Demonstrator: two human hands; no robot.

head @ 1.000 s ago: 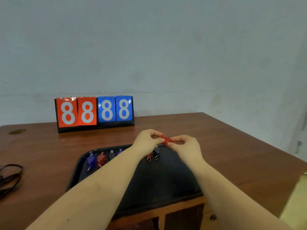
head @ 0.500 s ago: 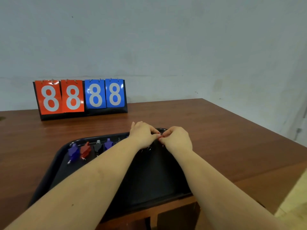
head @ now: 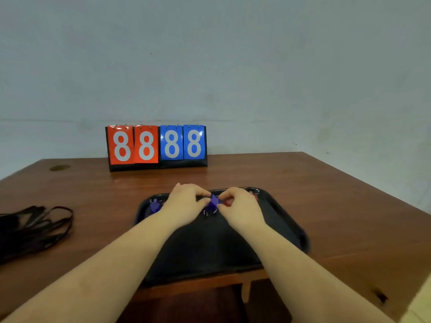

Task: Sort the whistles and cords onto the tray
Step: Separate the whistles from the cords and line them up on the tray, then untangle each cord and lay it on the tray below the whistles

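A black tray [head: 286,220] lies on the brown table in front of me. Both hands hover over its far edge. My left hand [head: 185,201] and my right hand [head: 238,203] pinch a purple whistle [head: 213,202] between their fingertips. Another purple whistle [head: 154,206] lies at the tray's far left, partly behind my left hand. A red whistle [head: 253,195] shows at the far right of the row, mostly hidden by my right hand. A bundle of black cords [head: 32,227] lies on the table to the left of the tray.
A flip scoreboard [head: 156,146] with red and blue 8s stands at the back of the table [head: 349,206] against the wall. The table's right edge runs diagonally close to the tray. The tray overhangs the near table edge.
The red whistle that both hands held a second ago is no longer in them; they now pinch a purple one. The camera view has swung, bringing the cords at the left back into sight.
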